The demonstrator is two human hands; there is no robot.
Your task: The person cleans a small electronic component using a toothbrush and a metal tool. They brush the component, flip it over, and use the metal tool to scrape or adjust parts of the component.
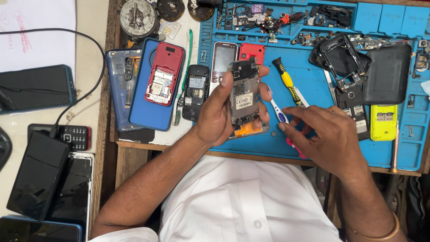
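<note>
Far left on the pale bench point(92, 27) lie a sheet of paper point(40, 31), a dark smartphone point(33, 88) in a blue case, and a black cable point(89, 76) looping down to a small keypad phone point(74, 136), with more black-screened phones point(38, 175) stacked below it. Next over, on the wooden worktop, a clear bluish phone back point(117, 87) sits under a blue phone cover point(145, 112), and a red opened handset point(164, 74) rests on that cover. Just beside it lies a black opened handset point(195, 92), then a silver-framed bar phone point(222, 58) and a red handset point(251, 51) on the blue repair mat point(313, 85). The left hand point(219, 114) is raised above the mat's near edge, its grip pinching a stripped phone body point(244, 96) upright, thumb across the front edge and fingers wrapped behind; an orange part point(247, 130) lies on the mat just under it. To its right a yellow-and-black screwdriver point(286, 80) lies slanted on the mat. The right hand point(327, 134) hovers close by, its grip loosely pressed together on a small white-and-blue brush point(278, 111), whose head points toward the phone body. Further right sit a black phone frame point(342, 60), a black back cover point(387, 74) and a yellow handset point(384, 122). Small parts point(277, 18) litter the mat's top trays.
</note>
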